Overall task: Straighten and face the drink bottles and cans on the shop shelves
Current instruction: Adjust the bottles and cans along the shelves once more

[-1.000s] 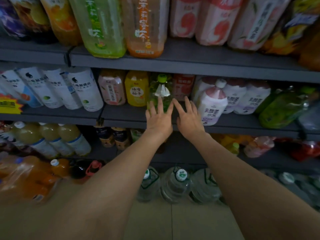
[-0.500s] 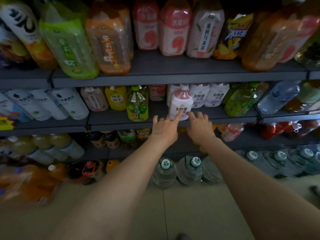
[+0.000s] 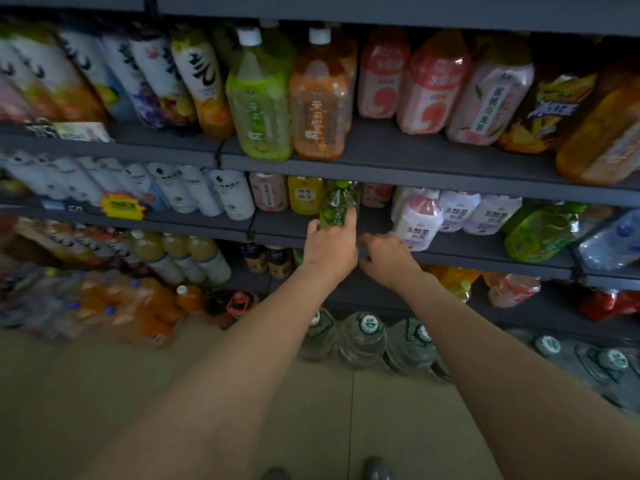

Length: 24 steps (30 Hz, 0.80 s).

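A small green bottle (image 3: 335, 204) with a green cap stands near the front of the middle shelf (image 3: 277, 226). My left hand (image 3: 330, 249) is wrapped around its lower half, thumb on the right side. My right hand (image 3: 388, 256) rests on the shelf's front edge just right of it, fingers curled and holding nothing. A white and pink bottle (image 3: 417, 221) stands forward of its row, right beside my right hand. A yellow bottle (image 3: 304, 195) and a pink bottle (image 3: 268, 192) stand behind and left of the green one.
Large green (image 3: 258, 98) and orange (image 3: 318, 98) tea bottles stand on the shelf above. White bottles (image 3: 194, 192) fill the middle shelf's left. A tilted green bottle (image 3: 538, 233) lies at the right. Big water jugs (image 3: 362, 337) stand on the floor below.
My left hand has moved left from near the white and pink bottle and closed around the green bottle. My right hand has settled on the shelf edge. The view has shifted upward.
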Each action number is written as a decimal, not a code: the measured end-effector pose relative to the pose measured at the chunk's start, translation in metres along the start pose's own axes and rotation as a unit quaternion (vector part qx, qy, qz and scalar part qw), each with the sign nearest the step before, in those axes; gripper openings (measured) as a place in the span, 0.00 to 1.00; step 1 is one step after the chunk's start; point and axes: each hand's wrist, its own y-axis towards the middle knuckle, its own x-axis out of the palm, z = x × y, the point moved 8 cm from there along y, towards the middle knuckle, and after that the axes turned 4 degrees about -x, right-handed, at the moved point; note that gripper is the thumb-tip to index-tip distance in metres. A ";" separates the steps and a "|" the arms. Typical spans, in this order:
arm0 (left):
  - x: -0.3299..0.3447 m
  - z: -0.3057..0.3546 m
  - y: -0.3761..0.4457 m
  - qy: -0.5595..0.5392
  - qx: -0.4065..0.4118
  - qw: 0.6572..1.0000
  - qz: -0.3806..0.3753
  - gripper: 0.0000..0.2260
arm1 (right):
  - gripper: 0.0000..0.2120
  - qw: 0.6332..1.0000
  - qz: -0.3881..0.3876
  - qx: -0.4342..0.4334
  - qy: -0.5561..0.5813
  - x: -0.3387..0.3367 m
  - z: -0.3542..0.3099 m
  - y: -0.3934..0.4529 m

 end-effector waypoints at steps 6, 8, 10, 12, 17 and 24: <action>-0.009 -0.049 -0.036 0.015 -0.036 0.999 -0.034 0.22 | 0.15 0.999 -0.007 -0.029 0.028 -0.012 -0.049 0.002; -0.009 -0.063 -0.058 0.014 -0.041 0.997 -0.065 0.16 | 0.16 1.000 -0.016 -0.015 0.017 -0.025 -0.056 -0.003; -0.018 -0.082 -0.077 0.011 -0.061 0.995 -0.074 0.14 | 0.16 1.000 -0.014 -0.021 0.011 -0.046 -0.067 -0.008; -0.040 -0.103 -0.089 0.011 -0.083 0.995 -0.063 0.15 | 0.15 1.000 0.002 -0.031 0.005 -0.073 -0.080 -0.014; -0.135 -0.134 -0.091 -0.007 -0.092 0.995 0.037 0.21 | 0.13 0.996 0.054 -0.075 -0.013 -0.149 -0.131 -0.026; -0.224 -0.173 -0.097 -0.005 -0.074 0.996 0.045 0.30 | 0.13 0.986 0.102 -0.116 -0.070 -0.236 -0.224 -0.025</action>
